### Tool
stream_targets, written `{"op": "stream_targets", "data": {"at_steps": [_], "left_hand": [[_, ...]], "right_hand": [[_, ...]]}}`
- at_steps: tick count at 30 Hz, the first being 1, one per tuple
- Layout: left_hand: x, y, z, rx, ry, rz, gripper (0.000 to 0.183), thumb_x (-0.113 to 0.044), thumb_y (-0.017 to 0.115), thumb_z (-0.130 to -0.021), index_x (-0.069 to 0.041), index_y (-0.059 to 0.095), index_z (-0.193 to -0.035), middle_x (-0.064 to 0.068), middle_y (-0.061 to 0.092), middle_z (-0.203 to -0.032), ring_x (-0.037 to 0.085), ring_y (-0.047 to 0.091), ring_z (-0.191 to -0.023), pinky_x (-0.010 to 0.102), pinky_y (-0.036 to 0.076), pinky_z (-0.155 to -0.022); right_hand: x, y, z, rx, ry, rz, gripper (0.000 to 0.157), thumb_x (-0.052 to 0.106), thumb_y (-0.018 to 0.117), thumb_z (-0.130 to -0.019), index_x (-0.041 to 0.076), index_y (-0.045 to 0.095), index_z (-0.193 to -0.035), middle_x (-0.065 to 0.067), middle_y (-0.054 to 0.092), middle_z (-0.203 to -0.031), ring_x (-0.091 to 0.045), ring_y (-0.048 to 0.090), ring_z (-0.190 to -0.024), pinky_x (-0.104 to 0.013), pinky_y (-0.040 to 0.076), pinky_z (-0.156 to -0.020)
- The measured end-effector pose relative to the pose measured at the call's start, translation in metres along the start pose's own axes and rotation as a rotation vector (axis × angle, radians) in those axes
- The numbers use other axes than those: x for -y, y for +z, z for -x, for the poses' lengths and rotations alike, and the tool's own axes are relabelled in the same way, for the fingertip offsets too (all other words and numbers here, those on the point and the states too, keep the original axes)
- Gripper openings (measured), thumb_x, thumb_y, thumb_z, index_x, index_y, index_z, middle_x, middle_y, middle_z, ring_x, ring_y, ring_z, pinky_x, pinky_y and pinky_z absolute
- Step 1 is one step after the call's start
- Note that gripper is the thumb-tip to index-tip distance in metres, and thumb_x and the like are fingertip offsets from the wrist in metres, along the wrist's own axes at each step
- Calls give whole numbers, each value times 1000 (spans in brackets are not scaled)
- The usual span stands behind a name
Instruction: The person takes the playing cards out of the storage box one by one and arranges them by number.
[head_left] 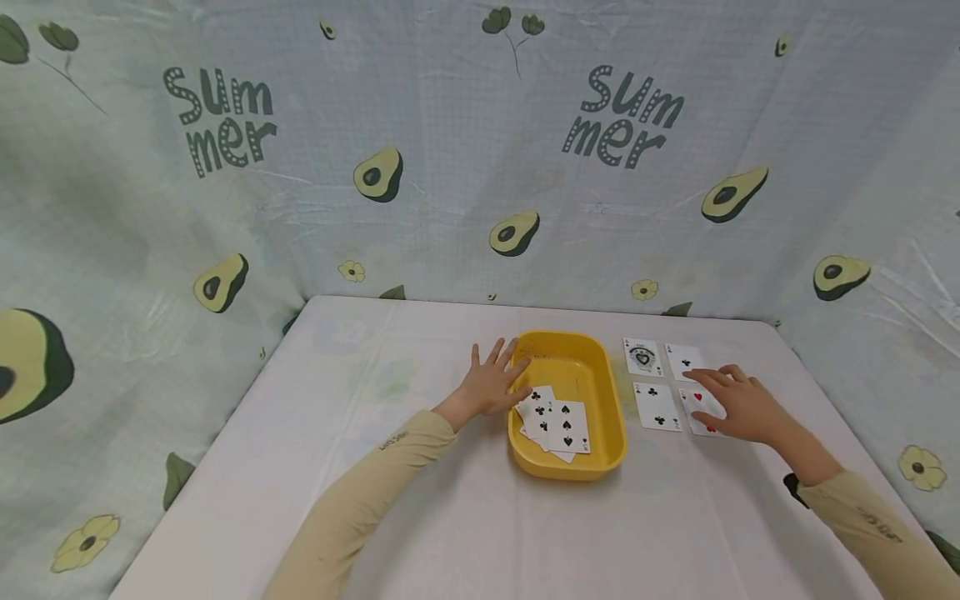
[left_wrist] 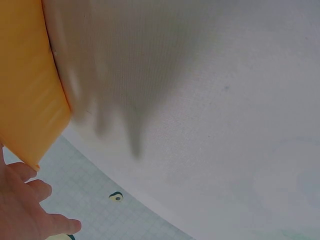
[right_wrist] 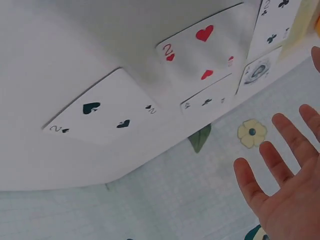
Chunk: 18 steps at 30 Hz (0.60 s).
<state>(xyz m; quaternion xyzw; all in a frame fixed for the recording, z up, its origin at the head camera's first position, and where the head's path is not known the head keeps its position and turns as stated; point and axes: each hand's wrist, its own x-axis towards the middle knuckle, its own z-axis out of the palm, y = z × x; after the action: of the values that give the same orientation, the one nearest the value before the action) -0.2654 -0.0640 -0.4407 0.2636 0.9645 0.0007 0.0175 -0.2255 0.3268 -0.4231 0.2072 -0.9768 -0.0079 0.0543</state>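
My left hand (head_left: pixel 491 387), fingers spread, rests at the left rim of a yellow plastic tub (head_left: pixel 615 408). Inside the tub lie several loose playing cards, with a three of spades (head_left: pixel 568 427) on top. Over the cards to the right hovers my right hand (head_left: pixel 742 407), fingers apart and nothing in them; it partly covers a two of hearts (head_left: pixel 692 407). Beside that lies a two of clubs (head_left: pixel 657 407). Behind them are an ornate ace of spades (head_left: pixel 642 357) and an ace of clubs (head_left: pixel 681 358). A two of spades (right_wrist: pixel 107 112) shows in the right wrist view, hidden by my hand from the head.
All this is on a table with a pale cloth (head_left: pixel 420 533). A hanging sheet (head_left: pixel 435 100) printed with avocados and lettering stands behind the table's far edge and along both sides. A dark band (head_left: pixel 795 489) is on my right wrist.
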Motion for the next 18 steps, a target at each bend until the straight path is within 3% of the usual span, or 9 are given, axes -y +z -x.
{"op": "stream_targets", "data": {"at_steps": [6, 18], "left_hand": [[-1, -1, 2, 6, -3, -1, 58, -52, 27, -92, -24, 22, -143, 8, 5, -152, 30, 6, -139, 62, 9, -104], [-1, -3, 2, -6, 3, -11, 58, -52, 27, -92, -23, 24, -142, 10, 8, -151, 31, 8, -139, 63, 12, -103]], "right_hand": [[24, -7, -5, 0, -20, -59, 60, 32, 68, -75, 11, 45, -126, -14, 53, -122, -32, 41, -107, -56, 37, -85], [58, 1, -16, -107, -158, -83, 61, 35, 69, -74, 13, 47, -127, -5, 55, -120, -26, 44, -108, -55, 41, -84]]}}
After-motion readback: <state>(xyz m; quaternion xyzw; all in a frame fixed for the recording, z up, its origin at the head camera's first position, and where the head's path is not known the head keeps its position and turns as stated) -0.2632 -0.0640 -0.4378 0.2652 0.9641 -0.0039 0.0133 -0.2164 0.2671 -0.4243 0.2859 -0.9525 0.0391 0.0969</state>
